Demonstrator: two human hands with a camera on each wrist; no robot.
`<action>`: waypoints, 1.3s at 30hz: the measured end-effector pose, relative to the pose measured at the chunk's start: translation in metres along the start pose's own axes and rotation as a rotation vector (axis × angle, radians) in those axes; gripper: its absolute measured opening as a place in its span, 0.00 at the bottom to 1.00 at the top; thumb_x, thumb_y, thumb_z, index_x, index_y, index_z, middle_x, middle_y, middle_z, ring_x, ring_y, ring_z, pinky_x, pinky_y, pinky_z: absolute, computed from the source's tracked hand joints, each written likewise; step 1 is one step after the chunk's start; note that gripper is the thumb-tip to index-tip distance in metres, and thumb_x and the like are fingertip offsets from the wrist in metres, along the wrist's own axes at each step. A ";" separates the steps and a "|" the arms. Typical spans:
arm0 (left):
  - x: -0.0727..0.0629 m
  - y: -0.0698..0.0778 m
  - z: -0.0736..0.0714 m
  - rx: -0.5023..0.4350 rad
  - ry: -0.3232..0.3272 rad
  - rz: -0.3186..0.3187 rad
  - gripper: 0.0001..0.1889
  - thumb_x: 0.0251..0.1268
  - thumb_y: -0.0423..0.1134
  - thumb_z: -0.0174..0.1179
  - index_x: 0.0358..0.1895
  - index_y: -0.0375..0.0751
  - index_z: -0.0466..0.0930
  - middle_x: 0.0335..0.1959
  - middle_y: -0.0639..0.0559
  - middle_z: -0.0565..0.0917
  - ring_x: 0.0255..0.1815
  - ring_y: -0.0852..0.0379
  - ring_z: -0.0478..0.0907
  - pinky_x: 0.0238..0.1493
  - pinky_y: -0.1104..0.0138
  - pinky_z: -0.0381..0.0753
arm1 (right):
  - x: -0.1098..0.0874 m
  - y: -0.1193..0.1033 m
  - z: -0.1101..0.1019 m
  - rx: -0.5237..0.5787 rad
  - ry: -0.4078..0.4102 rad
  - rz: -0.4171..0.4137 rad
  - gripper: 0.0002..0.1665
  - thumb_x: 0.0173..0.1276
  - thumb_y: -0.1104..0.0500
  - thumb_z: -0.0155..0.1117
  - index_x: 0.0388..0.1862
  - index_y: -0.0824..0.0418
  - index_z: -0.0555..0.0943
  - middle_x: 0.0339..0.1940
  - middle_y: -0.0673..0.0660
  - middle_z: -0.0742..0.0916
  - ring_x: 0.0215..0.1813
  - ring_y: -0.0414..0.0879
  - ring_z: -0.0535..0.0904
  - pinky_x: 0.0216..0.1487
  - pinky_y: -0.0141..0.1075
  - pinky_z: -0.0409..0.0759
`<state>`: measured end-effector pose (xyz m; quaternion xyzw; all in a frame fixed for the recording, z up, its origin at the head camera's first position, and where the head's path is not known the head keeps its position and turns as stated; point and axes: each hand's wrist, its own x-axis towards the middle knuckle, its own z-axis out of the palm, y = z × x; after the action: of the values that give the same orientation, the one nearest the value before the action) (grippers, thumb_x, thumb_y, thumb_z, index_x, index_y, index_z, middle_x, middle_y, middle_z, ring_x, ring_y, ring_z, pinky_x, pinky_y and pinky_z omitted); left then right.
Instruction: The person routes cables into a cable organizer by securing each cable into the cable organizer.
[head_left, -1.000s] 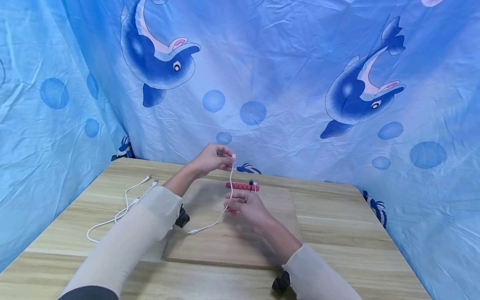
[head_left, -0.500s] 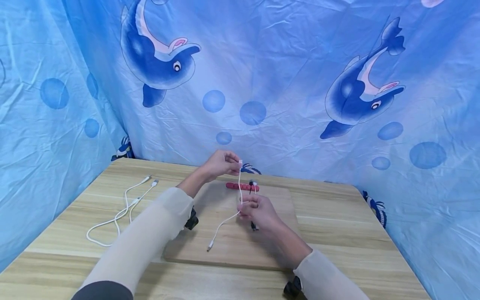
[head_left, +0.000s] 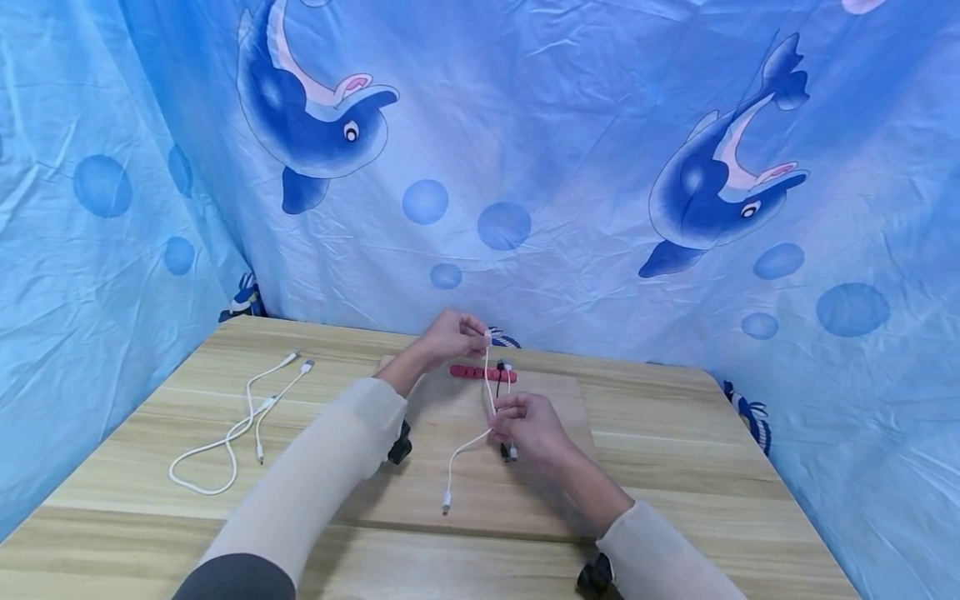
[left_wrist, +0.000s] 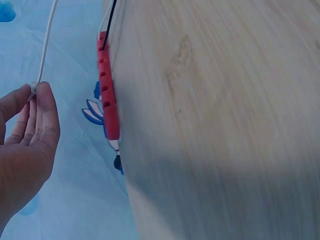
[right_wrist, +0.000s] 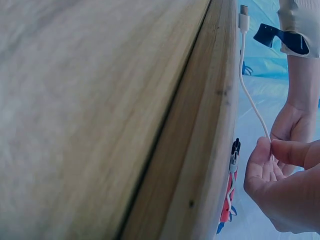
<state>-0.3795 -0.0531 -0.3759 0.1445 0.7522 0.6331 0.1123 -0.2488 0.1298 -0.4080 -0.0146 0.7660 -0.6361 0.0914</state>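
Observation:
A short white charging cable [head_left: 453, 467] is stretched between both hands above the wooden board [head_left: 420, 492]. My left hand [head_left: 454, 335] pinches its upper plug between thumb and fingertips; in the left wrist view that hand [left_wrist: 35, 125] shows the cord rising from the pinch. Lower down, my right hand [head_left: 528, 423] pinches the cord between thumb and forefinger, and the cable's free end with its metal plug [right_wrist: 244, 22] hangs toward the front. Just behind the hands lies a red cable holder [head_left: 468, 372] with slots, at the board's far edge. A black cable and a white cable [head_left: 509, 377] sit in its right-hand slots.
Two more white cables [head_left: 232, 433] lie loosely crossed on the table [head_left: 135, 467] at the left. Plug ends [head_left: 510, 453] of the seated cables rest on the board beneath my right hand. A blue dolphin-print curtain [head_left: 570, 167] hangs behind and beside the table.
Both hands have moved right, carrying the white cable; the left hand has also come lower. The cable's free end has swung right and now hangs down more steeply.

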 end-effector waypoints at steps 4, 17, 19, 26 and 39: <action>0.004 -0.005 0.003 0.023 0.007 -0.008 0.08 0.67 0.25 0.65 0.47 0.29 0.80 0.42 0.38 0.84 0.39 0.47 0.86 0.49 0.57 0.87 | -0.001 -0.001 -0.002 -0.042 0.012 0.000 0.15 0.70 0.76 0.59 0.55 0.75 0.78 0.44 0.68 0.86 0.38 0.47 0.86 0.46 0.40 0.87; 0.013 -0.015 0.014 0.135 0.020 -0.004 0.06 0.66 0.26 0.65 0.44 0.29 0.82 0.38 0.40 0.85 0.37 0.50 0.86 0.42 0.63 0.87 | 0.003 0.001 -0.010 -0.167 0.018 -0.020 0.12 0.68 0.77 0.59 0.49 0.74 0.81 0.36 0.62 0.87 0.35 0.44 0.83 0.38 0.35 0.84; 0.014 -0.017 0.015 0.147 0.026 -0.005 0.06 0.65 0.25 0.66 0.43 0.30 0.83 0.37 0.41 0.86 0.36 0.51 0.85 0.41 0.64 0.87 | 0.004 0.001 -0.011 -0.184 0.014 -0.025 0.12 0.68 0.77 0.60 0.49 0.75 0.81 0.36 0.63 0.87 0.35 0.44 0.83 0.37 0.35 0.84; 0.022 -0.022 0.021 0.186 0.031 -0.018 0.07 0.63 0.24 0.67 0.43 0.29 0.83 0.35 0.41 0.86 0.34 0.51 0.85 0.38 0.65 0.87 | 0.005 0.000 -0.012 -0.272 -0.009 -0.033 0.11 0.67 0.75 0.62 0.48 0.74 0.82 0.35 0.62 0.87 0.34 0.44 0.83 0.34 0.33 0.82; 0.027 -0.027 0.023 0.330 0.063 -0.013 0.05 0.65 0.30 0.69 0.40 0.34 0.83 0.33 0.45 0.85 0.34 0.53 0.81 0.36 0.66 0.80 | 0.013 0.002 -0.012 -0.316 -0.018 0.025 0.11 0.67 0.73 0.65 0.47 0.69 0.83 0.34 0.57 0.88 0.35 0.44 0.84 0.36 0.35 0.83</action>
<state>-0.3985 -0.0265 -0.4065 0.1365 0.8500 0.5044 0.0675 -0.2635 0.1398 -0.4091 -0.0247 0.8557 -0.5065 0.1026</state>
